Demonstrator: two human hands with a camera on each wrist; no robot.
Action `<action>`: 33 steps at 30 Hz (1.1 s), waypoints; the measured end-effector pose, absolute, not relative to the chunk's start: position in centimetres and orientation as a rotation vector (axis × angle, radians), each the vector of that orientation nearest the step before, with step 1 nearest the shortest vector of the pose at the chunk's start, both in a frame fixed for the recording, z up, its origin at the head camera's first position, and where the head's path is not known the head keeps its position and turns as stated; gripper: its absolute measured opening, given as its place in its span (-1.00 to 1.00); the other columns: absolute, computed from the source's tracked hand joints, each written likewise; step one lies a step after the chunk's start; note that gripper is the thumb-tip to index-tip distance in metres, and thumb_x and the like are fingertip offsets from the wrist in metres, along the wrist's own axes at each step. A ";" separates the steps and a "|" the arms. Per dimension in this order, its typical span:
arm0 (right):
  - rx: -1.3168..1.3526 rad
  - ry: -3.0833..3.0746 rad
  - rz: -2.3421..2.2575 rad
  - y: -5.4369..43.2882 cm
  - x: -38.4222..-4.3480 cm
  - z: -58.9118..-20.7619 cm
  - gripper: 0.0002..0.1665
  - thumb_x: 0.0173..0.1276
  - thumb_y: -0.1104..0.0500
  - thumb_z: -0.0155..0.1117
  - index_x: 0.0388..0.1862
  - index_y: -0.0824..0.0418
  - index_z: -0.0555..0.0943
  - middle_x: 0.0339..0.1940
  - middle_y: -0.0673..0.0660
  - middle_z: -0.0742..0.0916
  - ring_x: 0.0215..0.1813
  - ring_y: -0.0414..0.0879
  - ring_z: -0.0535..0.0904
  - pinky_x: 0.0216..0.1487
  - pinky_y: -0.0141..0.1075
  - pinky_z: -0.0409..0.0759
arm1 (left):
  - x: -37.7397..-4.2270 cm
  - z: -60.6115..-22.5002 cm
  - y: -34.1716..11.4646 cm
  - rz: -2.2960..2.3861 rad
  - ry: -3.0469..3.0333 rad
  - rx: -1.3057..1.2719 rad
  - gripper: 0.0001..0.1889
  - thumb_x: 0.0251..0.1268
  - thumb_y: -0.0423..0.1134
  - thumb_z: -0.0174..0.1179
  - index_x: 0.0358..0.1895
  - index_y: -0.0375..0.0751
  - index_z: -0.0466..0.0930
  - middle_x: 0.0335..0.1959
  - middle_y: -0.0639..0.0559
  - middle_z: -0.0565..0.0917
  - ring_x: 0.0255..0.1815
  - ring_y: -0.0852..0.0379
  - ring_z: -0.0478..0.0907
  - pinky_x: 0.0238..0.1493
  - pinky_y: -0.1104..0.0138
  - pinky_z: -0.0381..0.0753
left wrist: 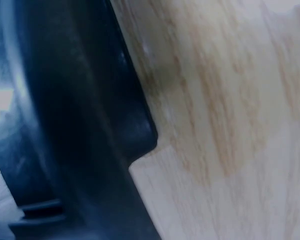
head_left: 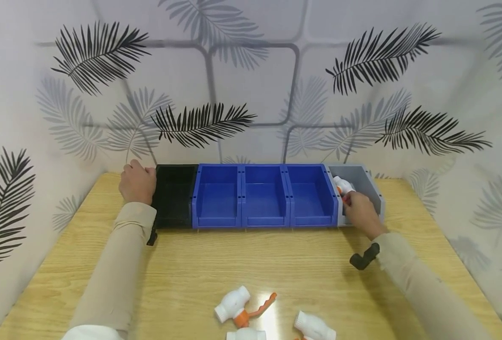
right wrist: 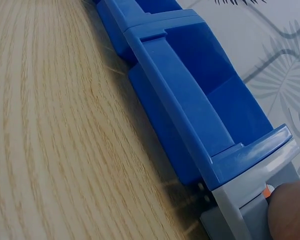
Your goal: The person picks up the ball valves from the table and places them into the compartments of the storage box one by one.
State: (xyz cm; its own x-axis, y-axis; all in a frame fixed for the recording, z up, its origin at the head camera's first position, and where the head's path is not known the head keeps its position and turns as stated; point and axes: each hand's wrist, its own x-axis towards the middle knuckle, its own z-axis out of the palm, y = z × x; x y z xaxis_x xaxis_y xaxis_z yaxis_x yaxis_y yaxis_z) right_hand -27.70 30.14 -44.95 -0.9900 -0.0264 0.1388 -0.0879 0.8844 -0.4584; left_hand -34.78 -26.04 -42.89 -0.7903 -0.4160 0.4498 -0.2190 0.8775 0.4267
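In the head view, my right hand [head_left: 362,215] reaches into the grey bin [head_left: 376,191] at the right end of the row. It grips a white plastic ball valve [head_left: 343,184] with an orange handle, and the fingers partly cover it. From the right wrist view, only part of that hand [right wrist: 296,212] shows at the grey bin's wall [right wrist: 260,175], with a bit of orange beside it. My left hand [head_left: 137,183] is against the left side of the black bin [head_left: 174,200]; its fingertips are hidden. The left wrist view shows the black bin [left wrist: 65,115] close up.
Three blue bins [head_left: 263,221] stand joined between the black and grey ones, against a leaf-patterned backdrop [head_left: 255,85]. More white valves lie on the wooden table [head_left: 191,269] near the front, one valve [head_left: 234,302] with its orange handle sticking out.
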 end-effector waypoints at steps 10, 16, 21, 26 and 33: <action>0.037 -2.973 0.695 30.0 -27.8 -44.3 -0.82 0.33 0.25 0.00 -0.29 0.39 0.47 -0.42 0.23 0.58 -0.39 0.05 0.48 -0.39 -0.14 0.43 | -34.5 -42.4 -25.5 -0.515 -2.517 0.465 -0.68 0.24 -0.18 -0.09 -0.25 -0.48 0.37 -0.30 -0.40 0.46 -0.29 -0.37 0.46 -0.37 -0.16 0.43; -0.043 -3.045 0.695 29.7 -28.0 -44.5 -0.79 0.34 0.24 -0.02 -0.23 0.39 0.48 -0.36 0.25 0.60 -0.34 0.06 0.50 -0.36 -0.15 0.45 | -34.3 -42.4 -25.6 -0.507 -2.544 0.468 -0.67 0.25 -0.18 -0.12 -0.26 -0.49 0.35 -0.33 -0.39 0.43 -0.33 -0.38 0.44 -0.42 -0.17 0.42; -0.065 -3.033 0.714 29.8 -27.8 -44.6 -0.80 0.29 0.23 0.03 -0.27 0.37 0.51 -0.40 0.23 0.61 -0.37 0.04 0.50 -0.40 -0.17 0.44 | -34.2 -42.5 -25.7 -0.495 -2.571 0.452 -0.65 0.27 -0.17 -0.16 -0.25 -0.50 0.35 -0.34 -0.39 0.42 -0.35 -0.38 0.44 -0.45 -0.16 0.42; -0.009 -2.993 0.729 29.8 -27.6 -44.3 -0.86 0.23 0.27 0.07 -0.38 0.35 0.52 -0.48 0.20 0.59 -0.44 0.03 0.47 -0.47 -0.19 0.40 | -34.3 -42.6 -25.9 -0.504 -2.569 0.440 -0.66 0.27 -0.18 -0.17 -0.25 -0.49 0.35 -0.34 -0.39 0.41 -0.36 -0.37 0.42 -0.45 -0.16 0.40; -0.014 -3.001 0.720 29.6 -27.6 -44.2 -0.83 0.24 0.27 0.09 -0.34 0.39 0.55 -0.43 0.25 0.63 -0.42 0.04 0.50 -0.44 -0.16 0.43 | -34.1 -42.4 -25.8 -0.483 -2.569 0.428 -0.67 0.27 -0.19 -0.17 -0.26 -0.49 0.35 -0.35 -0.39 0.41 -0.38 -0.37 0.43 -0.46 -0.15 0.40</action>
State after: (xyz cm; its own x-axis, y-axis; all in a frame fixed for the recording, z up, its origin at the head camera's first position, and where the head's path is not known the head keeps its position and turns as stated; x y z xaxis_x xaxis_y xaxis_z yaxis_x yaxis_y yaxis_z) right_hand -27.56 29.58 -44.20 -0.9984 0.0216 0.0518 -0.0042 0.8912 -0.4535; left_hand -34.11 -25.80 -42.41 -0.8320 -0.3807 0.4035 -0.2082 0.8885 0.4090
